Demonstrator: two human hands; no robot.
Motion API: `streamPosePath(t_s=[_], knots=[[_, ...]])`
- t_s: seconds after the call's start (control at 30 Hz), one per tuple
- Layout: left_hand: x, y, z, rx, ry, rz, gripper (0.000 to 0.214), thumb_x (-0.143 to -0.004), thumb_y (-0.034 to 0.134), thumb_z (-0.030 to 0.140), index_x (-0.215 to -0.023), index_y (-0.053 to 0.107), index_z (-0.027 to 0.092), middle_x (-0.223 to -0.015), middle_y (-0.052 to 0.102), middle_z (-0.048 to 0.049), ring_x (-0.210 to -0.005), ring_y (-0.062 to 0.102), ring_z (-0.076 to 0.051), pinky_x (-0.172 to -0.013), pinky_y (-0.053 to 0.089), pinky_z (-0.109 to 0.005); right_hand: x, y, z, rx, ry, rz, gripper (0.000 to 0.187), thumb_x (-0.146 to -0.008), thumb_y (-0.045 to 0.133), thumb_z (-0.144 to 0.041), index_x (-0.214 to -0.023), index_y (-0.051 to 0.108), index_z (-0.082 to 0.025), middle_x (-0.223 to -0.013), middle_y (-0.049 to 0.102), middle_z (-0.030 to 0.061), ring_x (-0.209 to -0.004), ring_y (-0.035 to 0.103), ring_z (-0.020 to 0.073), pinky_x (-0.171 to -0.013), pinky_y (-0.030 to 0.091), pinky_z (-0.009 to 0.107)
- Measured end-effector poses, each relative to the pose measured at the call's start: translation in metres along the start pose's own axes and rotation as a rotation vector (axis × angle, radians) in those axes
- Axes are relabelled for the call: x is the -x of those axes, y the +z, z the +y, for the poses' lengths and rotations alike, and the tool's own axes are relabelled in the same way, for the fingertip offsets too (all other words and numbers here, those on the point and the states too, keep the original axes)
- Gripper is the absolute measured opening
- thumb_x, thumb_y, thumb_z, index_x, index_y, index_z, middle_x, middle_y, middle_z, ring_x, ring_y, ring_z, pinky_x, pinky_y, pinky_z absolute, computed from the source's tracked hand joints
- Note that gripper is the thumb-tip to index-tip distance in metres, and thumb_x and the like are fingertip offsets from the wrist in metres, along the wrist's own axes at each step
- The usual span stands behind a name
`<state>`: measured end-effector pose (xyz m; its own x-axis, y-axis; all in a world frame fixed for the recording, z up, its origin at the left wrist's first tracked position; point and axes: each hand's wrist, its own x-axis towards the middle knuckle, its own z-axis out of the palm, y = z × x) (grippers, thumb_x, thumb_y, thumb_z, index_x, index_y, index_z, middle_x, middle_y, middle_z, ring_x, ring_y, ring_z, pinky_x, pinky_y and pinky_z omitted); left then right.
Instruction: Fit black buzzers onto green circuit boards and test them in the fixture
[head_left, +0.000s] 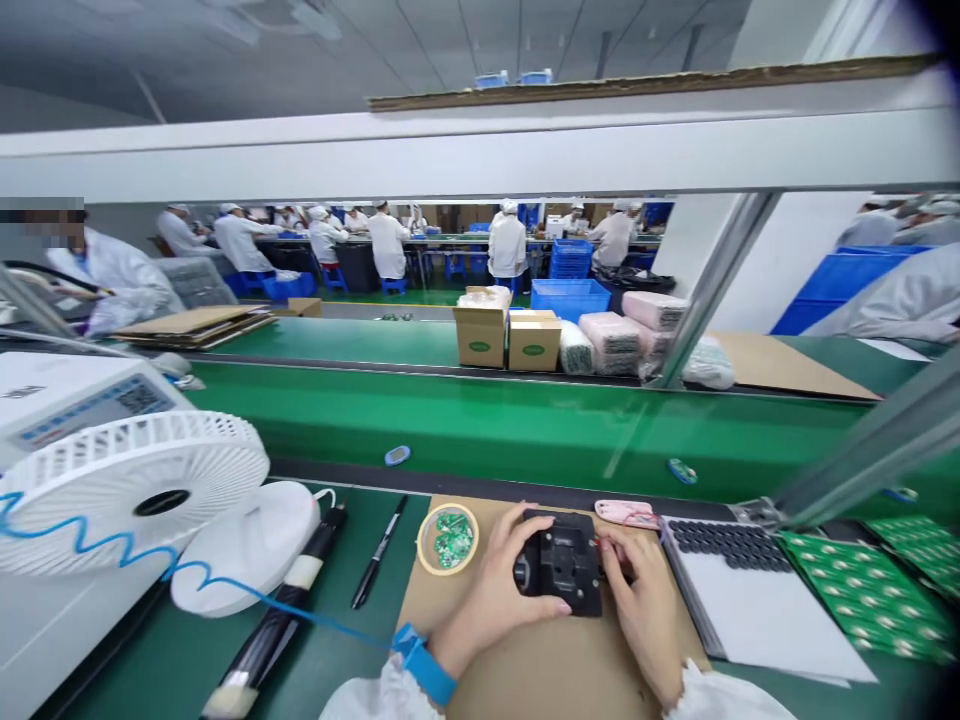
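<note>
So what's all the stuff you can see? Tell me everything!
Fan: one, white, left of the desk.
Curly cord: one, blue, across the fan.
Pen: one, black, on the desk.
Round dish: one, gold rim, holding little green boards.
Black gadget: one, black, on the brown mat.
Green board sheets: two, green, right of the desk.
Belt: one, green, past the desk.
Boxes: two, brown, far belt.
Crate: one, blue, behind the boxes.
Left hand: one, on the gadget, blue wristband.
Right hand: one, on the gadget.
</note>
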<state>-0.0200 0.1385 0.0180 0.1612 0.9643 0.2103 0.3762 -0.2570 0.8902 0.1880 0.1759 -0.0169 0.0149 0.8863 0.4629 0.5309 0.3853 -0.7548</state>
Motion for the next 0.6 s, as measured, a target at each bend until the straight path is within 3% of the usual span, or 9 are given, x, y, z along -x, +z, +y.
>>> streamPosePath(t_s=[0.23, 0.37, 0.43, 0.5, 0.6], knots=[[0.004, 0.000, 0.002, 0.014, -0.010, -0.003, 0.090, -0.053, 0.092, 0.043, -0.133, 0.053, 0.031, -0.148, 0.038, -0.0104, -0.138, 0.035, -0.036, -0.115, 0.031, -0.050, 0.004, -0.002, 0.010, 0.052, -0.042, -0.013, 0.045, -0.094, 0.042, -0.059, -0.100, 0.067, -0.022, -0.102, 0.069, 0.0090, -0.089, 0.061, 0.0265, -0.079, 0.045, 0.040], [0.007, -0.001, 0.011, 0.071, 0.016, 0.003, 0.089, -0.051, 0.090, 0.050, -0.131, 0.056, 0.031, -0.148, 0.040, -0.0103, -0.137, 0.039, -0.034, -0.115, 0.033, -0.048, 0.002, 0.001, 0.023, 0.110, -0.101, 0.044, 0.052, -0.091, 0.042, -0.066, -0.097, 0.068, -0.022, -0.098, 0.070, 0.0099, -0.083, 0.061, 0.0277, -0.074, 0.045, 0.040], [0.004, -0.008, 0.016, 0.032, 0.023, 0.050, 0.077, -0.061, 0.086, 0.049, -0.131, 0.057, 0.031, -0.144, 0.047, -0.0086, -0.133, 0.046, -0.029, -0.112, 0.039, -0.041, 0.000, 0.003, 0.026, 0.124, -0.148, 0.061, 0.052, -0.091, 0.041, -0.065, -0.095, 0.069, -0.022, -0.094, 0.070, 0.0102, -0.083, 0.061, 0.0284, -0.075, 0.045, 0.041], [-0.004, -0.022, 0.017, -0.128, -0.011, 0.174, 0.054, -0.079, 0.074, 0.043, -0.128, 0.059, 0.031, -0.136, 0.055, -0.0065, -0.127, 0.053, -0.024, -0.107, 0.044, -0.035, -0.001, 0.004, 0.026, 0.123, -0.179, 0.066, 0.051, -0.092, 0.041, -0.064, -0.094, 0.070, -0.022, -0.089, 0.070, 0.0105, -0.085, 0.061, 0.0295, -0.077, 0.045, 0.042], [-0.027, -0.055, 0.006, -0.284, -0.110, 0.348, 0.035, -0.092, 0.058, 0.025, -0.127, 0.058, 0.025, -0.137, 0.053, -0.0089, -0.133, 0.045, -0.024, -0.114, 0.034, -0.041, -0.001, 0.003, 0.021, 0.118, -0.176, 0.065, 0.050, -0.093, 0.040, -0.062, -0.093, 0.069, -0.022, -0.085, 0.068, 0.0107, -0.086, 0.060, 0.0302, -0.078, 0.045, 0.043]])
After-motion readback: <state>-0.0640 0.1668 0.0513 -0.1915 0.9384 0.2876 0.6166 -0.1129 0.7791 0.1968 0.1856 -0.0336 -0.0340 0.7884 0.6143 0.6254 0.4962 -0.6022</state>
